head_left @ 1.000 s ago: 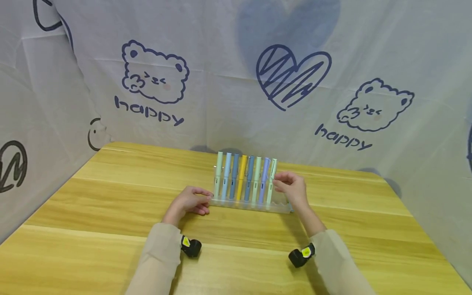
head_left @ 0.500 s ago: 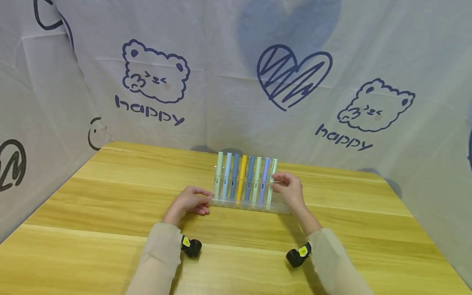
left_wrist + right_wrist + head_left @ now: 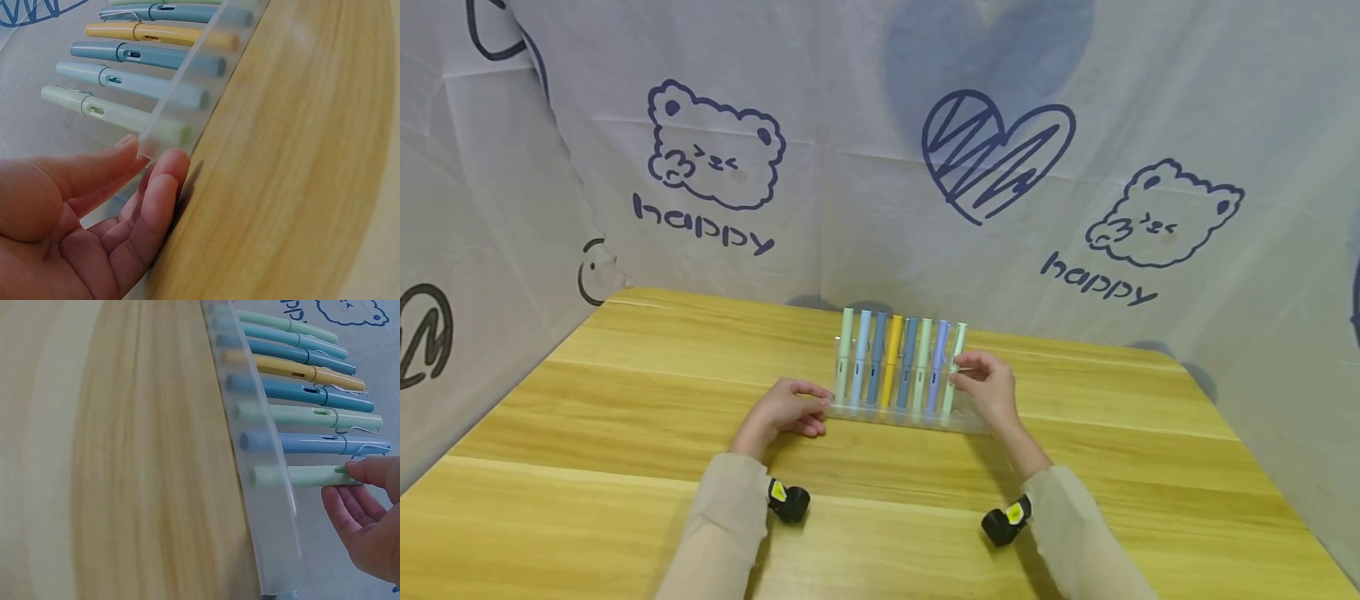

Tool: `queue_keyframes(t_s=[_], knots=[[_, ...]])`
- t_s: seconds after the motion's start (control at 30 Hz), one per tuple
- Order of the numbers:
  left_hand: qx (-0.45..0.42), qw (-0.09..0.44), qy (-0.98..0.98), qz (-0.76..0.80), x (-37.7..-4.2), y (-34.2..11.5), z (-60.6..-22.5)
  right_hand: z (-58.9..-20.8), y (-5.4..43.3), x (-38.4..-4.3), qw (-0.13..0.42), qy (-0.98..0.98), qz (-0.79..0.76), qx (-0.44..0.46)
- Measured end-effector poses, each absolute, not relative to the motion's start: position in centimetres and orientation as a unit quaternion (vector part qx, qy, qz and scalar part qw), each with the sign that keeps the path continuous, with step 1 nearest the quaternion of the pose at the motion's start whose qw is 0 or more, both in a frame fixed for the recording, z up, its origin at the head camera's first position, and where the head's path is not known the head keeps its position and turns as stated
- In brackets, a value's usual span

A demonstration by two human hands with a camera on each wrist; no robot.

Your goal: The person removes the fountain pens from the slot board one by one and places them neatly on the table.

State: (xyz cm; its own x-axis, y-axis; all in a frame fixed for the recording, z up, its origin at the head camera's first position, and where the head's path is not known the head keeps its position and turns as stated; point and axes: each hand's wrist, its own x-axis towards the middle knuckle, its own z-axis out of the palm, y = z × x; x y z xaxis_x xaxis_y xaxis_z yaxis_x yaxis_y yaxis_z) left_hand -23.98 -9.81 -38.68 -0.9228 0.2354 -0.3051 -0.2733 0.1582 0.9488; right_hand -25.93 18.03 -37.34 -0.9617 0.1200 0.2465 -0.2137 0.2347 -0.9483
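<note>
A clear frosted pen stand (image 3: 970, 423) holds a row of upright pens. At its right end, the thumb and fingers of my right hand (image 3: 992, 390) pinch a light green pen (image 3: 312, 476) around its middle. My left hand (image 3: 786, 410) grips the stand's left end corner between thumb and fingers, beside another light green pen (image 3: 94, 109). Between these two stand a light blue pen (image 3: 861, 358), a yellow pen (image 3: 892, 358), a purple pen (image 3: 937, 367) and several others in blue and green. My right fingers cover part of the pinched pen.
The stand rests on a wood-grain table (image 3: 880, 517). Behind it hangs a pale cloth (image 3: 850, 233) printed with bears and hearts. A black wrist camera (image 3: 790, 502) sits on the left sleeve, and another black camera (image 3: 1003, 523) on the right.
My right hand has shifted slightly left on the light green pen, and the pen's top leans a little further right. The left hand stays still on the stand.
</note>
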Motion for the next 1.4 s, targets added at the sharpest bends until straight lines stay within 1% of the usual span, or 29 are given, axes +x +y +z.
queue_keyframes(t_s=[0.13,0.4,0.53,0.67,0.8,0.93,1.17,1.37,1.4], knots=[[-0.008,0.200,0.732,0.651,-23.9,-9.9,-38.6,-37.3,18.1,-25.7,0.147,-0.773,0.616,0.036],[-0.008,0.191,0.738,0.647,-23.9,-9.8,-38.7,-37.1,18.4,-25.5,0.173,-0.774,0.607,0.044],[0.003,0.191,0.737,0.648,-23.8,-9.8,-38.5,-37.1,18.4,-25.4,0.200,-0.772,0.599,0.067],[-0.002,0.191,0.740,0.645,-23.7,-9.8,-38.4,-36.9,18.3,-25.4,0.240,-0.768,0.586,0.092],[0.002,0.191,0.739,0.646,-23.9,-9.9,-38.7,-36.6,18.4,-25.4,0.266,-0.758,0.587,0.101],[0.022,0.194,0.731,0.654,-24.1,-10.2,-39.0,-36.0,18.6,-25.3,0.270,-0.749,0.599,0.090],[-0.004,0.193,0.738,0.647,-23.7,-9.7,-38.4,-34.8,19.1,-25.1,0.252,-0.745,0.615,0.059],[-0.001,0.195,0.732,0.653,-23.8,-9.8,-38.4,-34.1,20.2,-25.1,0.262,-0.739,0.617,0.074],[-0.001,0.195,0.732,0.653,-23.8,-9.8,-38.5,-34.8,20.9,-25.9,0.260,-0.722,0.634,0.095]])
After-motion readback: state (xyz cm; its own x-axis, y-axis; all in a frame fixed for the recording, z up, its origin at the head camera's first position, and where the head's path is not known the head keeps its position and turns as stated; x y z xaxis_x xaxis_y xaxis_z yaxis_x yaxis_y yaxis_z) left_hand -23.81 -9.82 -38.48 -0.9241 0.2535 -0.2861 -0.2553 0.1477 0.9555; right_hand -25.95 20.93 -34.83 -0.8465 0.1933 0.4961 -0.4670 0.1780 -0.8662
